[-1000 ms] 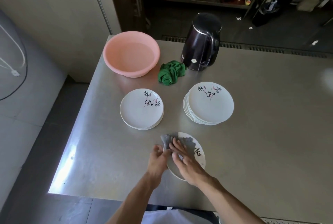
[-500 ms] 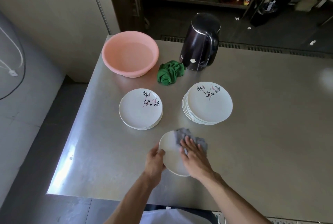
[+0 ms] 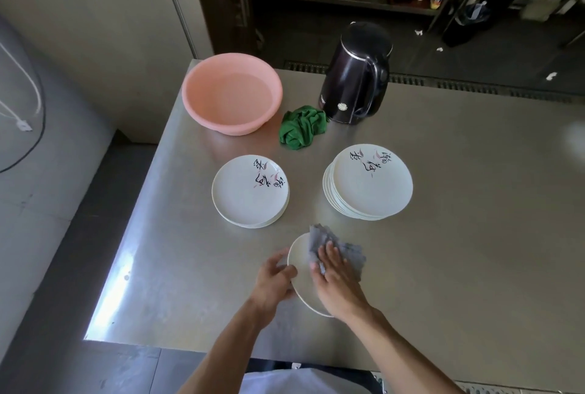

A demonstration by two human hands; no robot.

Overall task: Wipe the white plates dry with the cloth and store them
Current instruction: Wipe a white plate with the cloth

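A white plate (image 3: 302,270) is tilted above the steel table near its front edge. My left hand (image 3: 274,283) grips the plate's left rim. My right hand (image 3: 335,283) presses a grey cloth (image 3: 342,249) flat against the plate's right half, fingers fairly straight. Behind, a low stack of white plates with black lettering (image 3: 250,191) lies on the left, and a taller stack of the same plates (image 3: 368,183) on the right.
A pink basin (image 3: 232,91) stands at the table's back left, with a black kettle (image 3: 356,73) at the back middle. A crumpled green cloth (image 3: 302,127) lies between them. The table's left edge (image 3: 126,245) drops to the floor.
The plate has turned so that its plain side faces up, and the lettering is hidden. My right hand and the grey cloth have slid from the plate's left part to its right half.
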